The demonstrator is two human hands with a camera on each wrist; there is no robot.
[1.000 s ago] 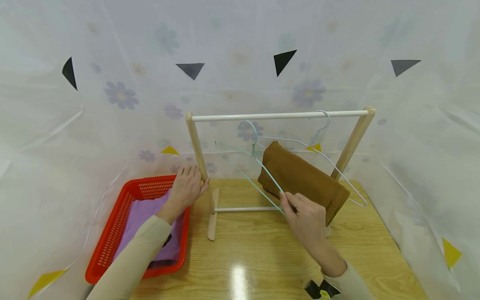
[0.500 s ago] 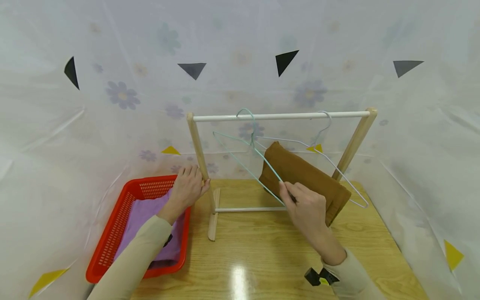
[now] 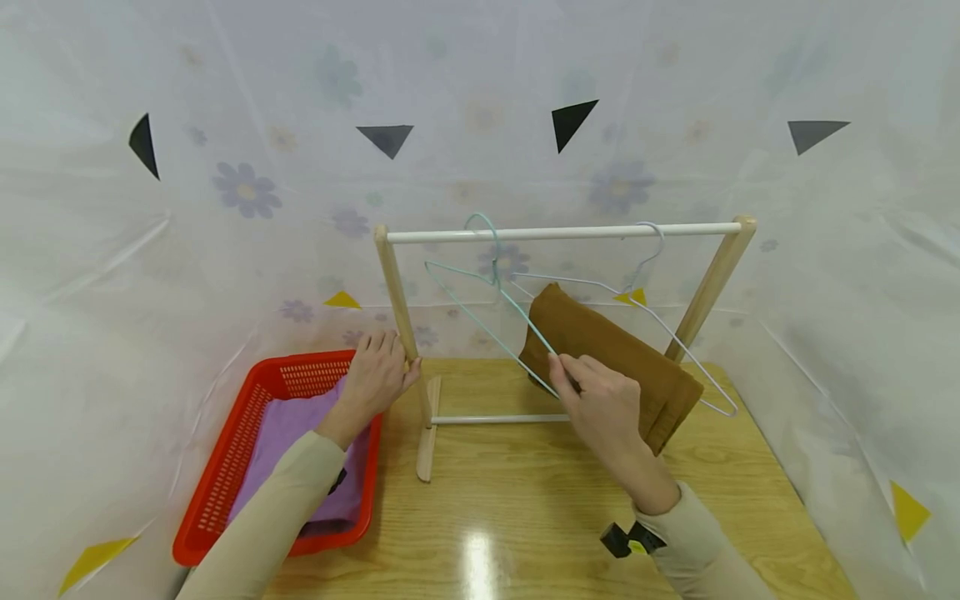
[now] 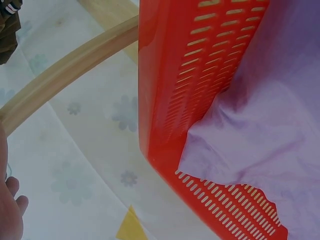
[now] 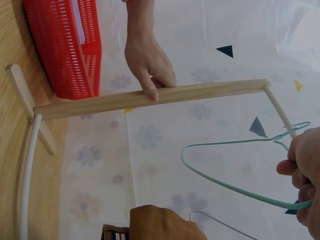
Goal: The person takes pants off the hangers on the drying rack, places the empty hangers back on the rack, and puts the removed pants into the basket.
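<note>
At rack, right hand (image 3: 603,408) pinching green hanger (image 3: 487,312)

Left hand (image 3: 378,373): fingertips go behind the rack's left post (image 3: 401,312), out of sight in the head view. Left wrist view catches only a sliver of this hand at the lower left edge.

Right hand (image 3: 600,404): covers the lower corner of the teal hanger (image 3: 487,312) and part of the brown garment (image 3: 611,362) beside that post. Right wrist view cuts this hand at the right edge.

White hanger (image 3: 645,312): its lower bar is buried in the brown garment.

Red basket (image 3: 225,467), left of the post: near side is covered by the left sleeve. Purple cloth (image 3: 288,433) inside is partly under the forearm.

Small black object (image 3: 626,540) at the right cuff: too small to tell.
</note>
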